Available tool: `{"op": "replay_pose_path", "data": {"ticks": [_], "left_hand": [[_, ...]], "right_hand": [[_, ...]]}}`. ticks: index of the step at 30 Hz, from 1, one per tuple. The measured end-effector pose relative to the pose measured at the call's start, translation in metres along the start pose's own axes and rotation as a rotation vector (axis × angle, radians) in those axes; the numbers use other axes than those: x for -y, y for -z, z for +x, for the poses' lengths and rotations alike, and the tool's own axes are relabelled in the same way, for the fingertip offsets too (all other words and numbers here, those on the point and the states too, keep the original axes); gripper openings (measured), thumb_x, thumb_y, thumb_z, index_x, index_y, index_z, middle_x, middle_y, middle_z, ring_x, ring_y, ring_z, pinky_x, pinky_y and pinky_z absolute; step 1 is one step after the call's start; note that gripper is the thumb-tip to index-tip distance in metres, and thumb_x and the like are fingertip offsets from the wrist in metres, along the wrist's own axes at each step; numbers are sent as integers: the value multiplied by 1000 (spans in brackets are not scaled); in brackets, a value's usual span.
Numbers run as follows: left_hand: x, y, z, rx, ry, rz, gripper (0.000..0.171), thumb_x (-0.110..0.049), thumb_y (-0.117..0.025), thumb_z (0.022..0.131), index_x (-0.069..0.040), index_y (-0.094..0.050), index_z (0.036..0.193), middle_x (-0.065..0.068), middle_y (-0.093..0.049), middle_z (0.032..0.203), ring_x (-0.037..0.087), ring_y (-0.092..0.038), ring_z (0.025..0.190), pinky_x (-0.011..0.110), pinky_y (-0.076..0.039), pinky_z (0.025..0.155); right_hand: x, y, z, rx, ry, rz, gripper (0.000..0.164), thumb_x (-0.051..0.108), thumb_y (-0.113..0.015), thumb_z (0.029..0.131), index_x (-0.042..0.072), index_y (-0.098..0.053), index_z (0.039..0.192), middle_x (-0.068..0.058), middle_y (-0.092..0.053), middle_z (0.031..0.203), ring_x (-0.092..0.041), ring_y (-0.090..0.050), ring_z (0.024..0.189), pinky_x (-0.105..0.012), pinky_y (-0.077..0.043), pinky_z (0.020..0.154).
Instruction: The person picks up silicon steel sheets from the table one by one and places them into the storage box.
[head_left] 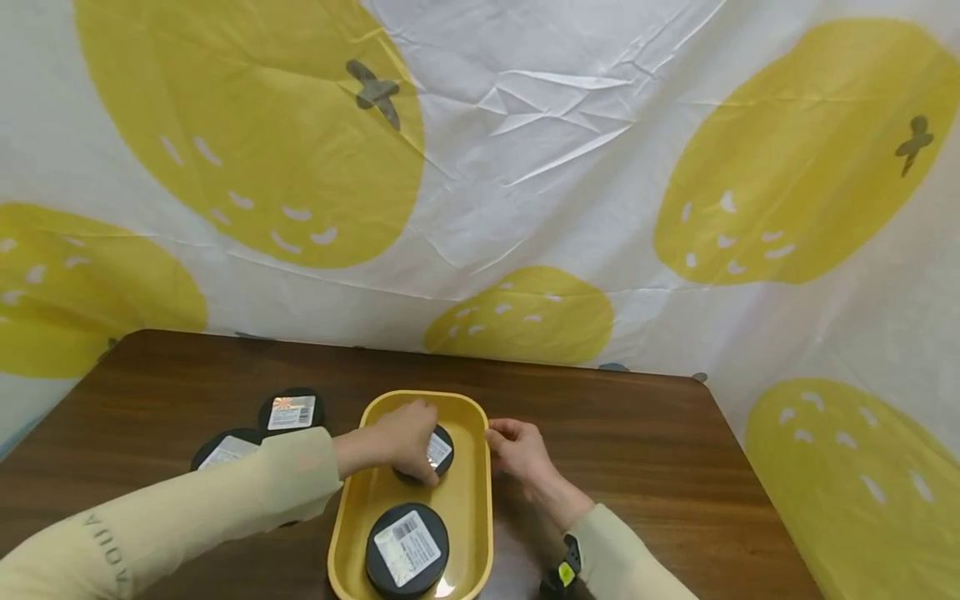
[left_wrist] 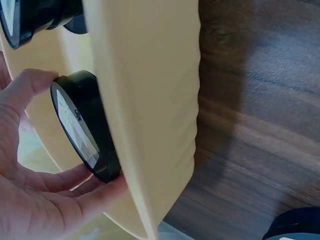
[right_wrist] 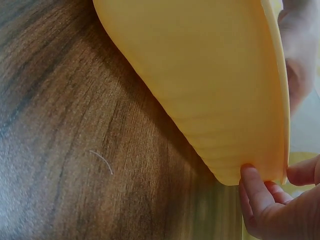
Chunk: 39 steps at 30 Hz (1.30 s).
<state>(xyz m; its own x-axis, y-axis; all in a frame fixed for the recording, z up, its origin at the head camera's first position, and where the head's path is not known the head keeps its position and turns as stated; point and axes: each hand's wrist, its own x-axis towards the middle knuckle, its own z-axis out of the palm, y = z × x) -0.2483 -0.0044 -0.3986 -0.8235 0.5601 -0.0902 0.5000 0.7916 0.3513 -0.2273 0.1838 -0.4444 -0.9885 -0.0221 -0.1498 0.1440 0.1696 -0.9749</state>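
A deep yellow oblong tray [head_left: 486,517] stands on the table, holding two black round containers with white labels facing up. My left hand [head_left: 401,437] reaches inside and grips the far container [head_left: 442,450]; in the left wrist view, thumb and fingers hold opposite sides of this container [left_wrist: 77,127], close to the tray wall [left_wrist: 150,100]. The near container [head_left: 405,552] sits at the tray's front end. At the tray's right side, my right hand [head_left: 523,454] pinches the rim, with the thumb at the edge and fingertips on the outer wall [right_wrist: 200,75] in the right wrist view.
Left of the tray, more black labelled containers lie on the brown wooden table [head_left: 637,467]: one farther back [head_left: 292,412], another [head_left: 228,448] partly covered by the left sleeve [head_left: 210,500]. Behind the table hangs a white cloth [head_left: 540,208] with large yellow fruit shapes.
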Motion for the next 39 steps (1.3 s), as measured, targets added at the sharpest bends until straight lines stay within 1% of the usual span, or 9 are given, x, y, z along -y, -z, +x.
{"op": "replay_pose_path", "data": {"ticks": [3,5,7,13,19,24,31,35,39], "left_hand": [[3,-7,2,-5,7,1,69,-26,-89,51,8,-55,101,13,-51,87,26,-52,79,42,-48,71],[5,-9,3,-11,10,-4,69,-25,-90,50,8,-55,101,13,-50,86,26,-52,79,42,-47,72],[5,-11,3,-16,11,-7,66,-24,-90,49,7,-55,97,12,-50,84,26,-51,78,41,-47,71],[3,-10,3,-9,4,-5,66,-22,-89,49,7,-55,98,12,-50,84,26,-52,77,40,-47,71],[3,-11,5,-6,23,-6,64,-22,-90,49,5,-54,95,12,-49,83,26,-52,76,41,-48,70],[3,-12,5,1,26,-6,65,-23,-90,48,4,-54,94,12,-49,84,25,-51,75,40,-48,71],[2,-13,2,34,5,5,62,-21,-90,49,5,-54,93,12,-50,83,23,-51,75,40,-48,71],[1,-15,1,48,17,-6,62,-20,-91,49,5,-55,93,12,-50,84,23,-51,76,40,-48,71],[1,-17,1,49,32,-15,62,-19,-91,49,4,-55,94,12,-51,84,23,-51,77,40,-48,71]], "right_hand": [[-1,0,0,-2,-8,5,28,4,-52,94,-15,-57,113,-22,-61,103,-21,-62,85,-37,-54,73],[-1,0,0,-2,-11,5,28,4,-52,94,-15,-57,113,-22,-61,103,-20,-62,85,-37,-54,73],[-1,0,0,0,-13,7,28,4,-52,94,-15,-57,113,-22,-61,103,-20,-61,84,-36,-54,72],[-1,0,1,-1,-6,12,28,4,-52,93,-16,-56,113,-21,-61,101,-19,-61,83,-36,-54,71],[0,-2,2,1,-7,14,28,3,-52,93,-15,-57,113,-18,-62,99,-18,-61,82,-37,-54,71],[0,-1,2,1,-5,12,28,4,-52,93,-15,-56,113,-19,-62,100,-18,-61,83,-37,-54,71],[0,0,0,6,-7,15,29,5,-52,94,-15,-56,114,-20,-61,101,-19,-61,84,-37,-54,72],[-1,1,1,4,-13,21,28,5,-53,94,-15,-57,113,-19,-62,102,-18,-60,85,-37,-53,73],[-1,1,1,4,-13,30,28,4,-52,93,-15,-57,112,-19,-62,100,-18,-61,84,-37,-54,72]]}}
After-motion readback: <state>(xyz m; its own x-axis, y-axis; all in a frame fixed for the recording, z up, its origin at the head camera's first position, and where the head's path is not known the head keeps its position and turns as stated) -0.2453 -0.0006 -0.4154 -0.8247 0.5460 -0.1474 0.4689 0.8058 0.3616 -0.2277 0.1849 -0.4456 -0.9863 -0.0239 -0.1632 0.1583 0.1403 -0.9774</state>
